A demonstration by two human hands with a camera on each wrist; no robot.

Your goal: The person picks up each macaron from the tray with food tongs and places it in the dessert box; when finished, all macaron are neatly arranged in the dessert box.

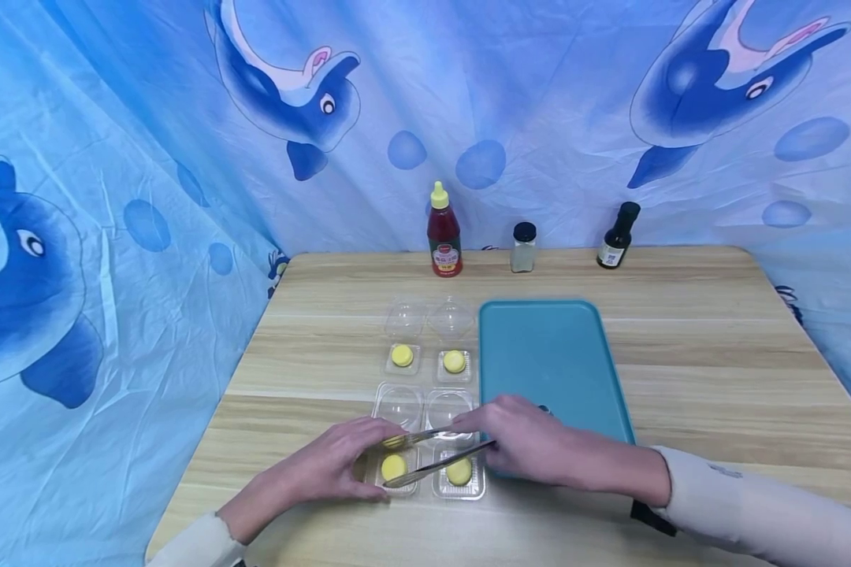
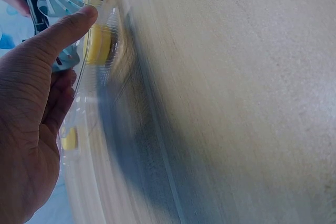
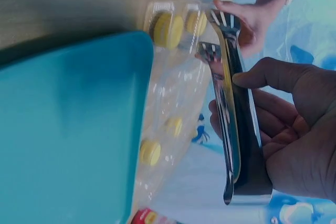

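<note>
My right hand grips metal tongs, their two tips apart, one on each side of the yellow round piece in the front-left clear container. Around that container's left side my left hand is spread, with thumb and fingers at its edges. Beside it, the front-right container holds another yellow piece. Two more yellow pieces sit in open clear containers farther back. In the left wrist view, the left hand's thumb lies along a clear container's edge.
A teal tray lies right of the containers, partly under my right forearm. Along the table's back edge stand a red sauce bottle, a small black-capped jar and a dark bottle. A blue dolphin curtain hangs behind.
</note>
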